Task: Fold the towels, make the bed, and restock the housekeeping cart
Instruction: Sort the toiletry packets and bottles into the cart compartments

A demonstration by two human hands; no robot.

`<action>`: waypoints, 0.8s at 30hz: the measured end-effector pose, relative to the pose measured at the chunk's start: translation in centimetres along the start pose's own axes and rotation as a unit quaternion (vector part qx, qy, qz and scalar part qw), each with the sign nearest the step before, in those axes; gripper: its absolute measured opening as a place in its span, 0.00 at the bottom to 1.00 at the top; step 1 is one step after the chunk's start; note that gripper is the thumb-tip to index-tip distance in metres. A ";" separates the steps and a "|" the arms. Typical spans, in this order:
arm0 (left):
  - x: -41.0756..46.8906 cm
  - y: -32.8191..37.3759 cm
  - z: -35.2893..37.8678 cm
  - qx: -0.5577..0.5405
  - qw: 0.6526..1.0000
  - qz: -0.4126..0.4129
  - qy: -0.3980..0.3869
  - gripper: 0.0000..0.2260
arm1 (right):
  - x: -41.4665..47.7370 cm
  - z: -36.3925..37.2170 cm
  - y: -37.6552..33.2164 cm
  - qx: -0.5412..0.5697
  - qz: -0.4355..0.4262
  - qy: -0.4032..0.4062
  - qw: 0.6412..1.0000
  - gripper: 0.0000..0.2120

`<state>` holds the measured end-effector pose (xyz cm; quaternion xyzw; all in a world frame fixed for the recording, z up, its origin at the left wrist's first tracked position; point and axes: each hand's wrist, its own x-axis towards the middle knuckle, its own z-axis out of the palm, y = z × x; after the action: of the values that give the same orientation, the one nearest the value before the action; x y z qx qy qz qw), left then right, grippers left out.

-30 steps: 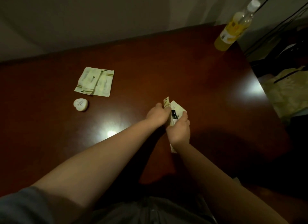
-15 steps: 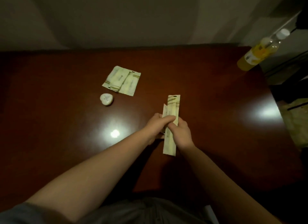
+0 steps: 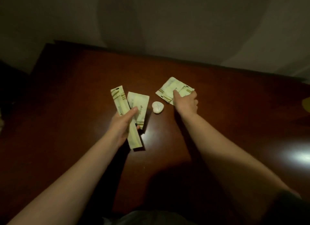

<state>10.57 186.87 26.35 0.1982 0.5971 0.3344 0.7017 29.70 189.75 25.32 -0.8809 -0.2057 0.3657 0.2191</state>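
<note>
The head-worn camera looked forward and steeply down onto the dark red surface (image 3: 226, 110) from close above its near edge. The wall (image 3: 151, 15) beyond the surface's far edge filled the upper frame, while the left hand (image 3: 122, 124) and right hand (image 3: 186, 102) sat mid-frame over the surface.

Left hand (image 3: 125, 124), right hand (image 3: 186, 102) and forearms are bare; garment (image 3: 151, 218) dark grey.
</note>
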 end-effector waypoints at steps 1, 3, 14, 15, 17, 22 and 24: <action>0.5 0.4 -1.0 0.005 1.000 0.012 0.008 0.06 | 1.3 0.8 -0.9 -0.006 0.029 0.011 1.000 0.41; 1.2 0.7 -2.7 0.009 1.000 0.020 0.017 0.06 | 2.8 2.2 -2.3 -0.040 0.045 0.038 0.997 0.46; 4.1 0.1 -4.6 -0.007 1.000 0.012 0.000 0.07 | 2.6 1.3 -2.2 0.416 0.023 0.013 0.909 0.21; 4.1 0.1 -4.7 -0.005 1.000 0.012 -0.003 0.07 | 1.8 1.3 -2.1 0.413 0.000 -0.042 0.910 0.16; 4.0 0.1 -4.8 -0.002 1.000 0.008 -0.010 0.09 | -0.1 2.1 -1.9 0.267 -0.051 -0.146 0.951 0.14; 3.4 -0.2 -6.0 -0.002 1.000 0.004 -0.002 0.08 | -2.3 5.4 -0.5 -0.182 -0.155 -0.092 0.967 0.21; 3.1 -0.4 -6.7 -0.002 1.000 0.003 0.004 0.09 | -2.4 5.9 0.2 -0.217 -0.169 -0.063 0.960 0.17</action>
<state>4.40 188.00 22.52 0.1969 0.5990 0.3382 0.6986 23.83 189.77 22.78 -0.8351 -0.4389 0.3246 0.0681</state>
